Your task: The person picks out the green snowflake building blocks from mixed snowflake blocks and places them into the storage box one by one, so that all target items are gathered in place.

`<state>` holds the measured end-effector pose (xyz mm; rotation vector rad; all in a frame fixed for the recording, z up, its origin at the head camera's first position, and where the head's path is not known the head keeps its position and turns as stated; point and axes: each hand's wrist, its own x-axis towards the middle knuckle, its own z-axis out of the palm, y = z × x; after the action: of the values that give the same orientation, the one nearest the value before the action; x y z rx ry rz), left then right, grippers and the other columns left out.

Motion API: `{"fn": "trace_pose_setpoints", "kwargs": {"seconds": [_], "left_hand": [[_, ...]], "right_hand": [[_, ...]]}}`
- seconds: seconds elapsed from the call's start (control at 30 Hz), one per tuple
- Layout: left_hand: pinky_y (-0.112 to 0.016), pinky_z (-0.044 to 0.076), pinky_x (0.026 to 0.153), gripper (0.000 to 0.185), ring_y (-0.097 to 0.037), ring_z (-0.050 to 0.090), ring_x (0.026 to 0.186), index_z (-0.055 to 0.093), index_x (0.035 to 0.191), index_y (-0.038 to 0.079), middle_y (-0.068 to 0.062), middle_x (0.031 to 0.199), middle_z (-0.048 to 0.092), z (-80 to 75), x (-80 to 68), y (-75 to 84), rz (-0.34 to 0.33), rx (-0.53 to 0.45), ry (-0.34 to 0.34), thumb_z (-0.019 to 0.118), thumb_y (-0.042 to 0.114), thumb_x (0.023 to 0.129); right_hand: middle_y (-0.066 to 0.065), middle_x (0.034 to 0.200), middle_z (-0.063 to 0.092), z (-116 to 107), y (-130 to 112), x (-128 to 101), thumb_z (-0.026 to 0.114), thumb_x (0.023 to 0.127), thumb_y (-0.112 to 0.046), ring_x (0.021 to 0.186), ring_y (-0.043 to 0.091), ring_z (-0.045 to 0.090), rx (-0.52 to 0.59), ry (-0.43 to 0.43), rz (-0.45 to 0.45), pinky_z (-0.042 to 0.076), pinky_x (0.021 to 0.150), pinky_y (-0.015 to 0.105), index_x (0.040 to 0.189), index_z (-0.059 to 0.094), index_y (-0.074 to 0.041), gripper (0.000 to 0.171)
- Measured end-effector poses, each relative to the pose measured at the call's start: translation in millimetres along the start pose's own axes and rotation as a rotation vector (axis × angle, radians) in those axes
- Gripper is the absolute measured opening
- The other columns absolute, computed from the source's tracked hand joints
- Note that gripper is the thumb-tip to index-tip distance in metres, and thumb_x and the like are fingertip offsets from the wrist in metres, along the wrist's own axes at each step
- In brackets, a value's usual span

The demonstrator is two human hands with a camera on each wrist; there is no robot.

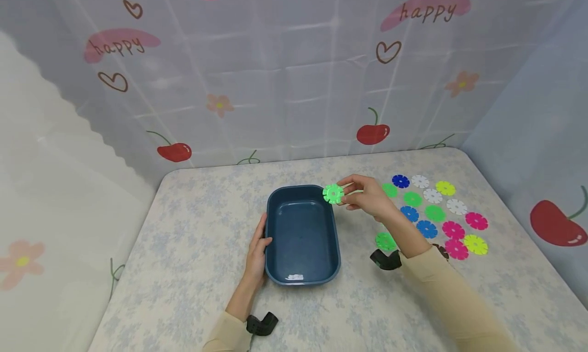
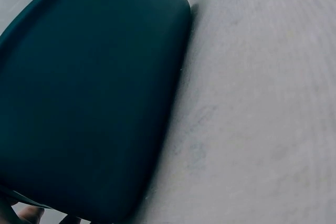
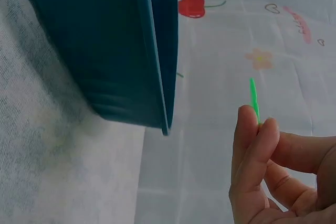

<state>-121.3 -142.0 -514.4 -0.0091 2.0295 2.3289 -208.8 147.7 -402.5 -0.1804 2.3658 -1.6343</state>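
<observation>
A dark blue plastic basin (image 1: 300, 245) stands on the table. My left hand (image 1: 256, 252) holds its left side, with the fingers along the outer wall and the thumb at the rim. In the left wrist view, the basin's outer wall (image 2: 94, 87) fills much of the picture and a few fingertips show at the bottom left. Above the basin's far right corner, my right hand (image 1: 365, 195) pinches a green notched plastic disc (image 1: 333, 194) between thumb and fingers. The right wrist view shows that disc (image 3: 254, 100) edge-on, apart from the basin rim.
Several notched discs lie spread on the right of the table: green (image 1: 435, 213), blue (image 1: 427, 229), white (image 1: 457, 206), pink (image 1: 457, 249) and yellow (image 1: 475, 244) ones. My right forearm partly covers a dark disc (image 1: 442, 251). A printed curtain (image 1: 285, 97) hangs behind the table (image 1: 193, 250).
</observation>
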Motion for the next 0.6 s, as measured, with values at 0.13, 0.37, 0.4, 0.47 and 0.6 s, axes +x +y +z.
{"fn": "trace_pose_setpoints", "kwargs": {"seconds": [0.13, 0.37, 0.4, 0.47, 0.6], "left_hand": [[-0.047, 0.007, 0.122, 0.066, -0.018, 0.005, 0.153, 0.021, 0.158, 0.026, 0.005, 0.165, 0.012, 0.0, -0.1, 0.7, -0.003, 0.005, 0.01, 0.034, 0.007, 0.096], [-0.047, 0.007, 0.122, 0.065, -0.018, 0.005, 0.153, 0.022, 0.157, 0.024, 0.005, 0.165, 0.013, -0.1, 1.1, -0.7, -0.002, 0.002, 0.019, 0.035, 0.007, 0.096], [-0.048, 0.007, 0.122, 0.065, -0.018, 0.005, 0.153, 0.021, 0.158, 0.023, 0.005, 0.165, 0.013, -0.1, 1.3, -1.0, -0.001, 0.004, 0.018, 0.035, 0.007, 0.097], [-0.048, 0.007, 0.122, 0.065, -0.018, 0.005, 0.153, 0.021, 0.158, 0.023, 0.005, 0.165, 0.013, 0.0, 1.5, -1.6, -0.001, 0.008, 0.017, 0.035, 0.007, 0.096], [-0.048, 0.006, 0.122, 0.065, -0.018, 0.005, 0.153, 0.021, 0.158, 0.023, 0.006, 0.165, 0.013, 0.1, 1.2, -1.9, 0.001, 0.014, 0.015, 0.035, 0.008, 0.097]], "right_hand": [[0.014, 0.096, 0.055, 17.1, -6.9, 15.5, 0.059, 0.092, 0.001, 0.089, 0.033, 0.072, 0.007, -0.062, -0.004, 0.059, 0.072, 0.034, 0.126, 0.058, 0.0, 0.035], [0.012, 0.094, 0.053, 43.6, -8.2, 38.1, 0.057, 0.093, 0.002, 0.098, 0.037, 0.07, 0.036, -0.145, 0.049, 0.059, 0.077, 0.036, 0.128, 0.054, 0.001, 0.036], [0.012, 0.094, 0.053, 46.5, -7.7, 40.4, 0.057, 0.093, 0.003, 0.098, 0.036, 0.07, 0.038, -0.152, 0.059, 0.059, 0.078, 0.038, 0.129, 0.054, 0.001, 0.036], [0.013, 0.094, 0.054, 51.7, -6.5, 44.2, 0.056, 0.094, 0.003, 0.097, 0.036, 0.069, 0.033, -0.172, 0.063, 0.058, 0.08, 0.04, 0.13, 0.052, 0.002, 0.036], [0.015, 0.094, 0.057, 61.0, -3.9, 49.6, 0.054, 0.094, 0.004, 0.099, 0.038, 0.067, 0.004, -0.206, 0.06, 0.057, 0.083, 0.043, 0.13, 0.05, 0.003, 0.036]]}}
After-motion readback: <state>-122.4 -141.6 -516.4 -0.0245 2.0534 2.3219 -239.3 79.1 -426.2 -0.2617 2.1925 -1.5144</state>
